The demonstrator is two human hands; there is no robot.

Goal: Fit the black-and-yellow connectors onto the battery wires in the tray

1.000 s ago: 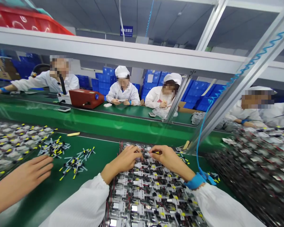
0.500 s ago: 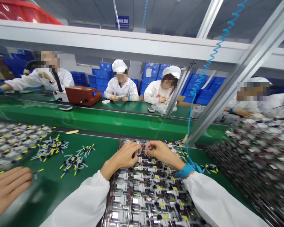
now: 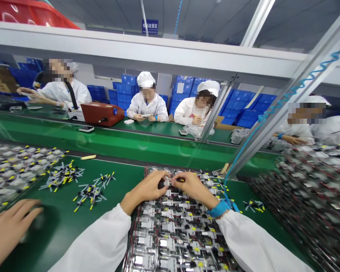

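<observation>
My left hand (image 3: pixel 149 186) and my right hand (image 3: pixel 192 187) meet over the far rows of a clear plastic tray (image 3: pixel 154 247). The tray holds rows of small white-and-black assemblies (image 3: pixel 167 226) with yellow tips and thin red and black wires. Thumb and fingers of each hand are bent into a pinch, nearly touching the other hand. What lies between the fingertips is too small to make out, close to one of the white parts. Around my right wrist is a blue wrist strap (image 3: pixel 219 208) with a coiled blue cord (image 3: pixel 240 155).
Loose piles of grey strips with yellow tips (image 3: pixel 90 194) lie left on the green bench (image 3: pixel 113 166). Another person's hand (image 3: pixel 13 230) is at lower left, near another filled tray (image 3: pixel 14 173). Stacked trays (image 3: pixel 306 200) stand at right. Co-workers sit opposite, behind a slanted metal post (image 3: pixel 252 136).
My right hand has moved slightly left and closer to my left hand. The other person's hand at left has shifted and bent its fingers. The view has turned a little.
</observation>
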